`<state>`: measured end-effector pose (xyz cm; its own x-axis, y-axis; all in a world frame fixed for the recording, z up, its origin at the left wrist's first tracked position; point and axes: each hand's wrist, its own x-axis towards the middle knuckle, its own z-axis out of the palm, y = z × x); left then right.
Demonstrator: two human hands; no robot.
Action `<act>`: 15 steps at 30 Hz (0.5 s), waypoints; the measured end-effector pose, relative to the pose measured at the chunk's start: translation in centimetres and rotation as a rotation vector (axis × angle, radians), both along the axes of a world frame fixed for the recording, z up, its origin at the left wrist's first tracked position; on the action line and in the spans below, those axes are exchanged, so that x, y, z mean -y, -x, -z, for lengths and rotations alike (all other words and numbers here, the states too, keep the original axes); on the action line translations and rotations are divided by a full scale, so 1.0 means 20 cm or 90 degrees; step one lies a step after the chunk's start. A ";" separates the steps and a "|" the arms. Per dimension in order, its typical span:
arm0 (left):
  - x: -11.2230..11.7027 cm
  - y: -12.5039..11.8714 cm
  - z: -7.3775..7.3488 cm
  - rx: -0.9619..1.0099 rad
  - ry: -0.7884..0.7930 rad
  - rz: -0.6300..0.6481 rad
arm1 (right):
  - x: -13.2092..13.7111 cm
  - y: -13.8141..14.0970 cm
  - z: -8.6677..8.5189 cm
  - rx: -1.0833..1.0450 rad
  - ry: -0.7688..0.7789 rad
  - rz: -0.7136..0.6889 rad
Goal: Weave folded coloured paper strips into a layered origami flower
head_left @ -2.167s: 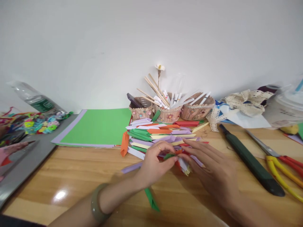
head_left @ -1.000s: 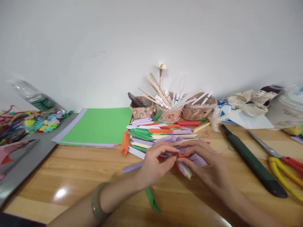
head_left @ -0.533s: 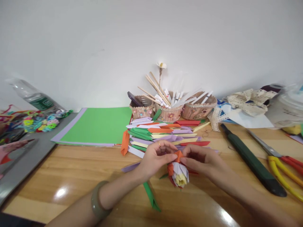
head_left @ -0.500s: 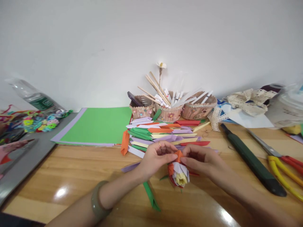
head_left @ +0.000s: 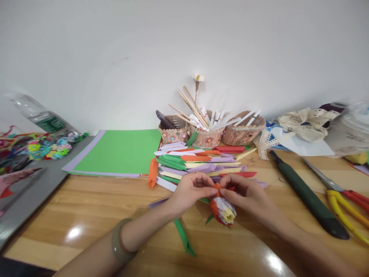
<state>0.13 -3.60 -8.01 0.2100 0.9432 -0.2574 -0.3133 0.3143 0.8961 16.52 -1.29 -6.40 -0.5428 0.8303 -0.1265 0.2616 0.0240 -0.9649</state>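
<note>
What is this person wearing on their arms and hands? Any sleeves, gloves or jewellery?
No gloves and no sleeves are in view. The left hand has a thin gold-coloured ring on one finger, and a smooth, thick, grey-green bangle circles that wrist. The right hand shows no ring or bracelet.

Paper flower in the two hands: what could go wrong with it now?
1. The left hand and right hand pinch the paper flower only at its orange top. Its layered petals hang below, so they might slip apart, or the top might tear.
2. A loose green folded strip lies right by the left forearm. A small move could crush it or knock it away.
</note>
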 end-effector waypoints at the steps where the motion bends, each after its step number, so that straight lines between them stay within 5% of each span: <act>1: 0.00 0.00 0.00 -0.001 -0.004 0.003 | 0.00 0.00 0.00 0.005 -0.006 -0.003; 7: 0.01 0.00 -0.02 -0.026 -0.027 0.002 | 0.01 0.00 -0.01 0.022 -0.051 -0.015; 15: 0.02 0.00 0.00 -0.149 -0.117 0.006 | 0.04 0.00 0.02 0.113 -0.283 0.007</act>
